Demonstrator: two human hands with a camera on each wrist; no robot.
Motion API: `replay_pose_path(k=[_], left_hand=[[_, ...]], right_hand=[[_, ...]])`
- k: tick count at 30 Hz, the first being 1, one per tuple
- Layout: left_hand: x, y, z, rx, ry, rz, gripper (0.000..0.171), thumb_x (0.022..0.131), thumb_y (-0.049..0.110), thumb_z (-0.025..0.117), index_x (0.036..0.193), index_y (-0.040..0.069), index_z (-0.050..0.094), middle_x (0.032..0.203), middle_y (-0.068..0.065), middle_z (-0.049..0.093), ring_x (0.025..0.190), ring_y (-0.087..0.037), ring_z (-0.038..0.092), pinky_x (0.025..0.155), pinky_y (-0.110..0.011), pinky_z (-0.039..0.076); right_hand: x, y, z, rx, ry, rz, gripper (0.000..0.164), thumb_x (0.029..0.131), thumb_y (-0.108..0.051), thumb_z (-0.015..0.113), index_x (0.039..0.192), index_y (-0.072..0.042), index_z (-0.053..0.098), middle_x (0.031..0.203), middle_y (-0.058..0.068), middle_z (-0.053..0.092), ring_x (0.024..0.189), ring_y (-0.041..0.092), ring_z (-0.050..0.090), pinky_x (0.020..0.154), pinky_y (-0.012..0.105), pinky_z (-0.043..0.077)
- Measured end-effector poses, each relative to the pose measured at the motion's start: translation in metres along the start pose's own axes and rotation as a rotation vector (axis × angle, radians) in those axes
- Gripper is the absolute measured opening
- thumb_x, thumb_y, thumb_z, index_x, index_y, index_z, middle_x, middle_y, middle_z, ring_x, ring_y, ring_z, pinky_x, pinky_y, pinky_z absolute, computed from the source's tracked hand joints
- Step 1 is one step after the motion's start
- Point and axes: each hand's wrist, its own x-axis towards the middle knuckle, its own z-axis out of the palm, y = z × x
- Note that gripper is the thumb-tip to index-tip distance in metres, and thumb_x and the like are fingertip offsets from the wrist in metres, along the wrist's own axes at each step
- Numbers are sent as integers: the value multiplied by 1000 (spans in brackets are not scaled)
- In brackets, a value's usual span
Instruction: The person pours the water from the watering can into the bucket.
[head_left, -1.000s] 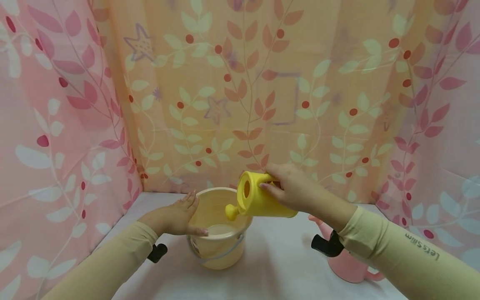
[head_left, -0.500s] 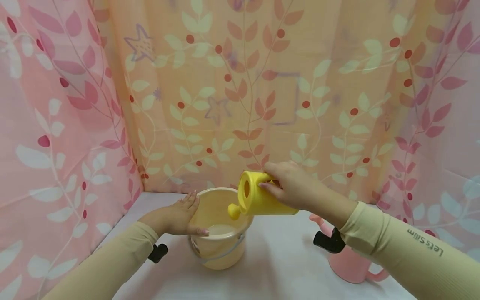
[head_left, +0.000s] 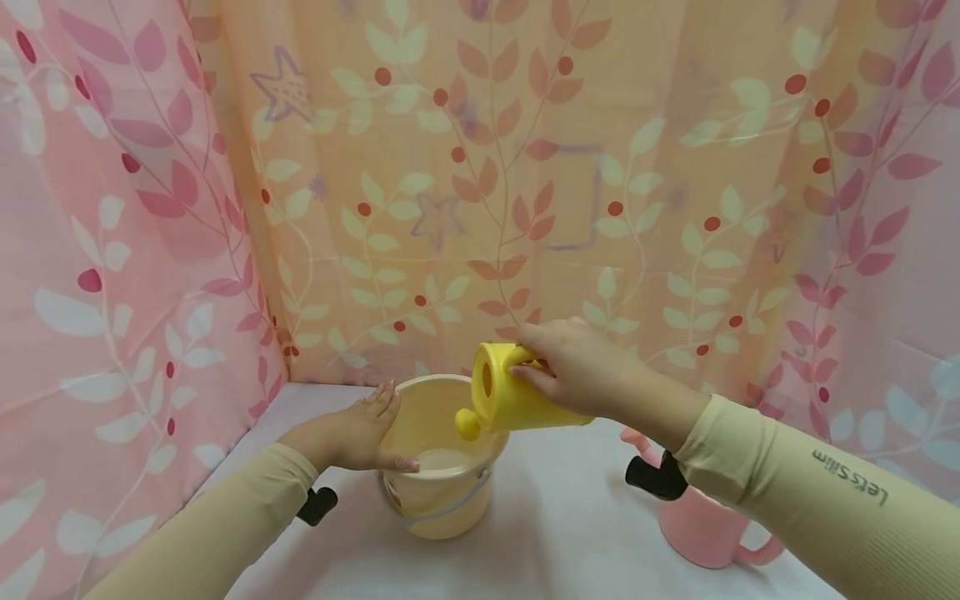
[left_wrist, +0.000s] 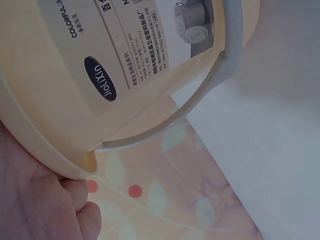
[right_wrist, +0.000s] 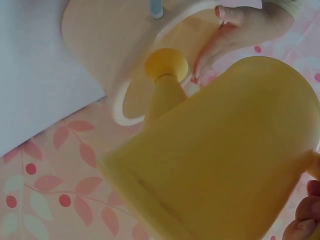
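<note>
My right hand [head_left: 577,371] grips the handle of a yellow watering can [head_left: 532,404], its fingers curled round it. The can is tipped to the left, its round spout head [right_wrist: 166,65] at the mouth of a cream plastic bucket [head_left: 450,521]. That bucket stands upright on the table, with a grey bail handle [left_wrist: 165,131] hanging down its front and a printed label [left_wrist: 120,45] on its side. Across the left rim of the bucket rests my left hand [head_left: 356,433], fingers straight and thumb reaching along the front rim. A pale round surface shows low inside the bucket.
A pink watering can [head_left: 701,529] stands on the white table [head_left: 570,533] at the right, partly behind my right forearm. Behind the table hangs an orange curtain [head_left: 525,192] with leaf prints, and pink ones close in both sides.
Almost nothing differs. The yellow watering can and my right hand have shifted very slightly; the can stays tipped at the bucket. My left hand keeps its place on the rim.
</note>
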Motion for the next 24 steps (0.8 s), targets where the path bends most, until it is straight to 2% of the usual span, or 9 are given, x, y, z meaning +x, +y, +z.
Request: replay_pose_path(k=[4, 14, 20, 24], left_hand=[[-1, 1, -1, -6, -4, -4, 114, 73, 76, 46, 140, -11, 17, 148, -29, 4, 137, -38, 6, 109, -50, 15], [-1, 2, -2, -6, -2, -5, 115, 73, 76, 47, 140, -12, 18, 148, -29, 5, 137, -39, 7, 109, -50, 15], [-1, 1, -2, -10, -5, -5, 114, 73, 76, 47, 140, -12, 17, 148, -29, 4, 137, -39, 7, 109, -50, 15], [-1, 2, -2, -9, -9, -8, 114, 73, 76, 47, 140, -11, 17, 148, -29, 4, 137, -38, 6, 109, -50, 15]], right_hand=[[2, -3, 0, -6, -26, -2, 20, 83, -27, 67, 90, -13, 55, 64, -9, 48, 65, 11, 48, 73, 35, 40], [7, -1, -2, -31, -37, -45, 26, 83, -27, 68, 102, -11, 59, 73, -6, 57, 70, 12, 54, 75, 37, 43], [10, 2, -3, -36, -51, -58, 20, 83, -27, 68, 94, -13, 57, 73, -6, 55, 71, 13, 52, 73, 36, 41], [11, 3, -4, -41, -68, -63, 21, 83, -26, 68, 98, -14, 59, 78, -6, 58, 73, 13, 53, 76, 37, 41]])
